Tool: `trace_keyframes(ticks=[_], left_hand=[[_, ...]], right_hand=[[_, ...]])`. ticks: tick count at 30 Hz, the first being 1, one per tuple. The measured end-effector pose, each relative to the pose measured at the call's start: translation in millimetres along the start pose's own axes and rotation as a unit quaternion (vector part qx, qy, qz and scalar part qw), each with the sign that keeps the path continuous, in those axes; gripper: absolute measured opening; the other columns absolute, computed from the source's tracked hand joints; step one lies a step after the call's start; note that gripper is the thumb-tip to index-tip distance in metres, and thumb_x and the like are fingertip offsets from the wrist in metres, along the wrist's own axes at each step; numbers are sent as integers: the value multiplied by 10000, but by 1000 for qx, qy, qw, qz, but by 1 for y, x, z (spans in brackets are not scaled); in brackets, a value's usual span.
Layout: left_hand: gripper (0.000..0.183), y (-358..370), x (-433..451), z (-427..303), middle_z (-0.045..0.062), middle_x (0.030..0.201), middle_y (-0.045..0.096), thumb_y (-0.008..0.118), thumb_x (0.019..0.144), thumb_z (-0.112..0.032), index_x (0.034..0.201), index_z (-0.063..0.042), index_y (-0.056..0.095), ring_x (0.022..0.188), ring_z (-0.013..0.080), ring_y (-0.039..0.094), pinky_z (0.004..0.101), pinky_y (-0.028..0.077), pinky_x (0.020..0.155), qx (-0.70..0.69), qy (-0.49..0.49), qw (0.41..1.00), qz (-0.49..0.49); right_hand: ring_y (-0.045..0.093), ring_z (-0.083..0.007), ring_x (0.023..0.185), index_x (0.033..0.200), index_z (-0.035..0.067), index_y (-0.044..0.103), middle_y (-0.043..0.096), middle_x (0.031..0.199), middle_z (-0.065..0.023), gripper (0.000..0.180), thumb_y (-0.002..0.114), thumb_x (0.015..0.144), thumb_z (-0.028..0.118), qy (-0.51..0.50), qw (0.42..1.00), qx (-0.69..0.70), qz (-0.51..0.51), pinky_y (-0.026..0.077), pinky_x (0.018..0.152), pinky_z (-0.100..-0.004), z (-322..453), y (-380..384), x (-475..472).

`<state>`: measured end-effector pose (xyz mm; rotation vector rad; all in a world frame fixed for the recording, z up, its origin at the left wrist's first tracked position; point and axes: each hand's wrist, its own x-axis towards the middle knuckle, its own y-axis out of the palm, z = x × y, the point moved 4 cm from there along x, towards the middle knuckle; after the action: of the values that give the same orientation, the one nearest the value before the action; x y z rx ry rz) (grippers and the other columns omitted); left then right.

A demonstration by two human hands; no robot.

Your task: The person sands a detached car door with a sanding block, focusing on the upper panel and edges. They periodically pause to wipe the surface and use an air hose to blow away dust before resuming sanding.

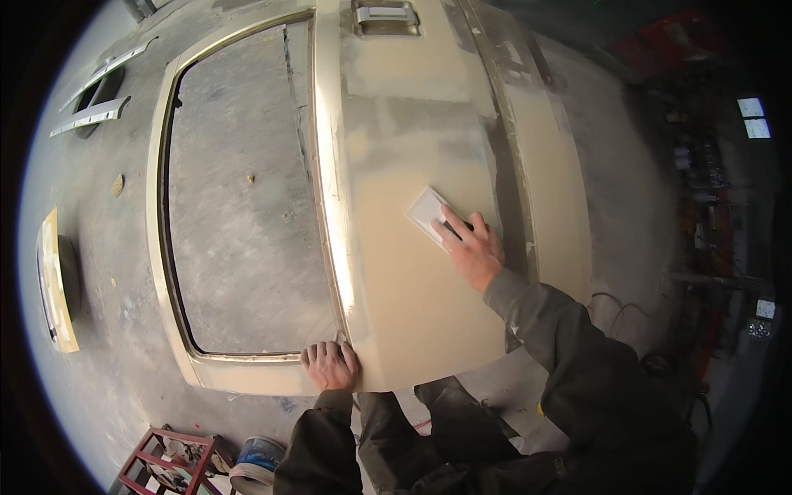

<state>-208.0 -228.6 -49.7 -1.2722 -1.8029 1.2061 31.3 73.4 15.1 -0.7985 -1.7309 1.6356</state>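
A vehicle door [427,322] lies before me, its beige surface marked with grey and brown sanded patches. My right hand [473,247] holds a flat, light-coloured rectangular pad [427,213], probably a sanding block, against the door panel, right of the window frame. Something dark shows between my fingers on top of it. My left hand [331,365] rests on the near corner of the window opening, fingers curled over the frame edge [247,359]; whether it holds anything is hidden. At the far end of the panel sits a door handle [387,18] in its recess.
Painted trim strips [93,117] and a masked part [55,278] stand left on the concrete floor [111,235]. A red metal frame [167,458] and buckets [257,464] are at the near left. A red hose [619,309] lies right.
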Motion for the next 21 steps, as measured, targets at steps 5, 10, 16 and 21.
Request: trace_keyframes(ticks=[5,10,16,21], left_hand=[[225,2,0,3,139,827,652,663,886,-248,776,-53,639,900,346,611,491,433,975,1,5,1000,5],[220,2,-1,2,135,823,652,668,890,-245,773,-59,642,900,344,609,489,430,980,2,-6,1000,-3],[241,2,-1,3,148,864,659,619,928,-242,790,-45,642,912,356,593,493,402,997,-9,-11,1000,26],[229,1,-1,3,151,832,655,668,902,-250,783,-55,642,890,352,605,494,431,974,-1,4,1000,7]], right_hand=[[568,-368,1198,1372,231,706,568,1553,4,468,633,919,138,32,999,-3,-11,560,902,-471,-26,10,61],[579,-394,1212,1378,227,697,551,1569,-12,492,602,908,116,57,997,11,-57,566,886,-496,-9,15,63],[584,-356,1096,1380,251,704,575,1551,27,518,655,875,147,-39,999,-11,17,579,813,-431,13,3,-14],[561,-387,1183,1401,273,688,558,1565,35,493,618,927,156,77,996,24,-30,555,882,-489,-12,14,76]])
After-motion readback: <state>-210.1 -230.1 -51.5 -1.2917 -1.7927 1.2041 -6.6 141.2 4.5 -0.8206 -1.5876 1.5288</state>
